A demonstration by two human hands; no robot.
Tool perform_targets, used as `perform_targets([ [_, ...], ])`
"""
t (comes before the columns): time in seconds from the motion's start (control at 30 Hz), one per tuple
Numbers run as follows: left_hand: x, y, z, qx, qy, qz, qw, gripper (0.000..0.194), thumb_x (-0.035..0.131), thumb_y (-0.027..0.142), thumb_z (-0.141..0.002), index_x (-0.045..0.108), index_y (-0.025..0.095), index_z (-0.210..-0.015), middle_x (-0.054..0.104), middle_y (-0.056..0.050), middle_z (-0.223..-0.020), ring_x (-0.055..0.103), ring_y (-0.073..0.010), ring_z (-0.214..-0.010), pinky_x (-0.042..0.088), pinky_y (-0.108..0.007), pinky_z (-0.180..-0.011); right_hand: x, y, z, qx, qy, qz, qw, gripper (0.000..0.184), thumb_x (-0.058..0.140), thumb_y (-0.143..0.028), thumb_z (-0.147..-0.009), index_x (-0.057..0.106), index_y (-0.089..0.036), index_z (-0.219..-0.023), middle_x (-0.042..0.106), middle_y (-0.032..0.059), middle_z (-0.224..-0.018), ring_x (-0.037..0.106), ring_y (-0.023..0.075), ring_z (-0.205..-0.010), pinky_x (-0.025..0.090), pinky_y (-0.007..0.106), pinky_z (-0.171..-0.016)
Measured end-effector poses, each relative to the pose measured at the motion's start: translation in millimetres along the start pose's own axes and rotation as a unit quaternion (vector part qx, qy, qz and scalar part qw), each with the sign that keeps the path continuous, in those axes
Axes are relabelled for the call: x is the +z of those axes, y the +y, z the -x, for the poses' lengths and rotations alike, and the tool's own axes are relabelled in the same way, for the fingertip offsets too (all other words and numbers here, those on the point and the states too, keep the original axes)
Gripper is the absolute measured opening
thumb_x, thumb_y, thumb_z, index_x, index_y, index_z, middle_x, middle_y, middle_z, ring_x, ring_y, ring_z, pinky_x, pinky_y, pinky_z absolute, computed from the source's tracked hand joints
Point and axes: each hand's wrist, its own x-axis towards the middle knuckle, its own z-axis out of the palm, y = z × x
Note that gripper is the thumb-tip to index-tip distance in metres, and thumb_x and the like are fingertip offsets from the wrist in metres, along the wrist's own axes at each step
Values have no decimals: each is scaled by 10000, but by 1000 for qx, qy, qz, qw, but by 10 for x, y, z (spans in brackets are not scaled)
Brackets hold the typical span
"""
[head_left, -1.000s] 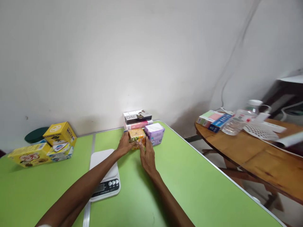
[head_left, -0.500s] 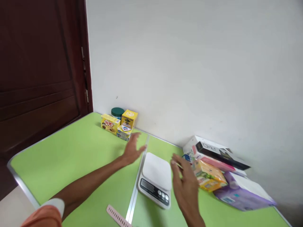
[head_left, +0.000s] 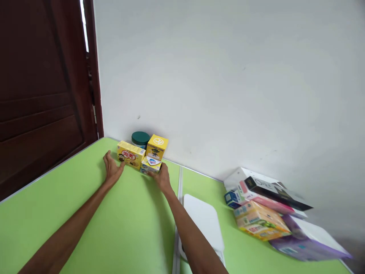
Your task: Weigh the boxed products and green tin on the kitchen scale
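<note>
Well left of the yellow COME ON box [head_left: 157, 147], the left hand [head_left: 111, 170] is spread, thumb and fingers parted around the yellow carton's [head_left: 131, 154] left end; whether they touch cannot be told. That carton, just left of the COME ON box, looks light and stiff, with smooth card that may slip; its short ends seem the best hold. Directly in front of the COME ON box sits the small white-and-yellow box [head_left: 151, 164], perhaps denser, its corners liable to dent; its ends would suit a pinch. The right hand [head_left: 163, 178] touches it, thumb along the front, fingers round the right end; whether this grip squeezes is unclear. Left of the COME ON box, the surface [head_left: 125, 213] ends by the door [head_left: 37, 76]; the wall [head_left: 199, 76] limits movement behind; room stretches in front; rightward and nearer lies a white scale [head_left: 202, 217].
</note>
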Motion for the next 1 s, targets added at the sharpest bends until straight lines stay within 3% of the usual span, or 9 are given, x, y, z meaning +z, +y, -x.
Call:
perform_targets([
  [0.1, 95, 33, 347, 62, 27, -16, 998, 736, 695, 317, -788, 371, 129, -1422, 432, -193, -1404, 427, -352, -1397, 348, -602, -1195, 48, 19, -19, 37, 16, 31, 999, 580, 845, -366, -630, 514, -222, -1085, 657, 97, -1130, 640, 299, -1031, 543, 415, -861],
  [0.23, 257, 157, 597, 50, -97, 35, 993, 449, 628, 369, -855, 528, 187, -1252, 594, -136, -1232, 620, -294, -1175, 500, -540, -1067, 37, -18, -1, 48, 20, 66, 996, 522, 852, -335, -607, 486, -245, -967, 650, 94, -1077, 629, 308, -1003, 521, 396, -835],
  [0.33, 375, 230, 594, 13, -170, 60, 984, 445, 644, 347, -829, 567, 187, -1238, 638, -148, -1262, 651, -296, -1176, 515, -525, -1054, -7, -63, 14, 47, 12, 76, 996, 488, 843, -336, -623, 471, -253, -928, 660, 81, -1036, 633, 293, -973, 513, 364, -783],
  [0.6, 433, 321, 579, 1, -194, 63, 979, 463, 662, 352, -798, 594, 171, -1220, 690, -156, -1245, 685, -284, -1141, 533, -504, -1038, -150, -197, 98, 30, -36, 79, 996, 468, 881, -331, -583, 549, -232, -897, 713, 39, -947, 644, 228, -852, 492, 302, -706],
  [0.73, 157, 442, 651, -3, -220, 47, 974, 444, 716, 399, -754, 613, 163, -1115, 725, -129, -1113, 716, -273, -1011, 571, -495, -963, -260, -288, 311, 21, -64, 76, 995, 437, 887, -332, -593, 598, -215, -899, 731, 38, -922, 649, 221, -830, 503, 311, -726],
  [0.83, -218, 545, 745, -23, -301, 34, 953, 549, 801, 412, -688, 612, 177, -1147, 743, -93, -1050, 726, -259, -959, 595, -463, -916, -362, -342, 575, 12, -119, 47, 992, 479, 918, -331, -569, 613, -204, -917, 737, 37, -939, 656, 216, -819, 510, 303, -702],
  [0.93, -590, 649, 847, -37, -371, 40, 927, 831, 866, 354, -604, 550, 180, -1353, 711, -137, -1219, 722, -283, -1036, 615, -421, -855, -457, -390, 886, -3, -183, 4, 983, 549, 951, -349, -536, 625, -204, -954, 733, 20, -935, 663, 210, -819, 518, 289, -680],
  [1.0, -775, 711, 915, -35, -411, 41, 910, 849, 869, 346, -592, 558, 189, -1365, 678, -152, -1307, 713, -303, -1085, 619, -412, -842, -508, -422, 1090, -15, -208, -8, 978, 584, 962, -358, -527, 638, -205, -988, 730, 26, -959, 669, 220, -836, 529, 298, -688],
])
